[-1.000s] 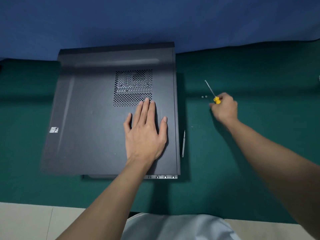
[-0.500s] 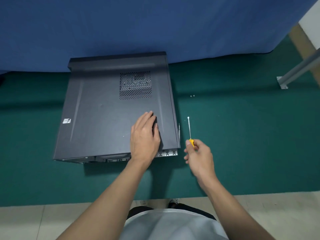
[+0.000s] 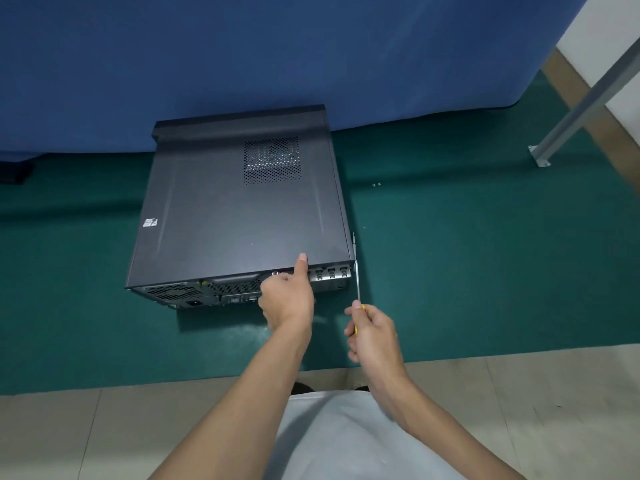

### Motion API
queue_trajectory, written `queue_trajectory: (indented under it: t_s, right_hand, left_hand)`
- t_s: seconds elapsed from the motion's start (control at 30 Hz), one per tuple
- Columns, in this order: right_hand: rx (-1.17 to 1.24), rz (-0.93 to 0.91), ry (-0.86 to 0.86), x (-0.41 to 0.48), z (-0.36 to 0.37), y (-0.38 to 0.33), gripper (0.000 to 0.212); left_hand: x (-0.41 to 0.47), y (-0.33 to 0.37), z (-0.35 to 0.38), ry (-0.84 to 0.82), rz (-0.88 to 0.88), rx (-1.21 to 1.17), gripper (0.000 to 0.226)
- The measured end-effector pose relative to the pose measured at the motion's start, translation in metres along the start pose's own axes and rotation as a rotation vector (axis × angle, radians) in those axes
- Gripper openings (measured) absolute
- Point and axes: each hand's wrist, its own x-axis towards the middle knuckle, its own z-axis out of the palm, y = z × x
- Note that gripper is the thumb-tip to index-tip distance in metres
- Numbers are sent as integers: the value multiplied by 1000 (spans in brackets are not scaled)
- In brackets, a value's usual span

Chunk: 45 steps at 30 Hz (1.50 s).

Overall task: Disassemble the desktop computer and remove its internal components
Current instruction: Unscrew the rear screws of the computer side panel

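The left hand [image 3: 287, 299] is at the near end of the desktop computer [image 3: 242, 209]. Its thumb points up and rests on the back edge of the side panel [image 3: 225, 237], and its fingers are curled in against the rear face [image 3: 207, 292]. Whether they hook onto anything there is hidden.

Just to its right, the right hand [image 3: 372, 336] is closed around the yellow handle of a thin screwdriver [image 3: 357, 282]. The shaft points away from the person, with its tip at the rear right corner of the case.

The computer lies on its side on a green mat [image 3: 450, 271], its rear ports facing the person and its panel closed. Two small screws [image 3: 376, 184] lie on the mat, well apart from the case to the right.

The step in hand looks like freeing the side panel at that rear corner. To do it well:
- Seat the tip squarely before turning or prying.
- Keep the shaft in line with the fastener.
- Let the left thumb steady the panel so the case does not slide on the mat.
- A slipped tip could scratch the panel or jab the left hand, which is close by.
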Motion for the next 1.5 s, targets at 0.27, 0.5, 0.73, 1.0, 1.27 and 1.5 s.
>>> queue_trajectory:
  t_s: [0.27, 0.5, 0.73, 1.0, 1.27, 1.5]
  right_hand:
    - [130, 120, -194, -10, 16, -7, 28]
    - [278, 191, -231, -7, 16, -11, 22]
    - [365, 227, -304, -10, 13, -12, 22]
    - [647, 362, -404, -1, 12, -9, 19]
    - [1073, 547, -627, 4, 11, 0, 20]
    - [969, 499, -574, 5, 13, -1, 27]
  left_hand:
    - [2, 2, -7, -648, -330, -510, 65]
    - [7, 7, -13, -724, -318, -527, 59]
    - [9, 6, -13, -725, -304, -509, 57]
    - [9, 9, -14, -721, -303, -508, 56]
    - [7, 11, -15, -696, -296, -476, 53]
    - [6, 11, -15, -690, -288, -472, 54]
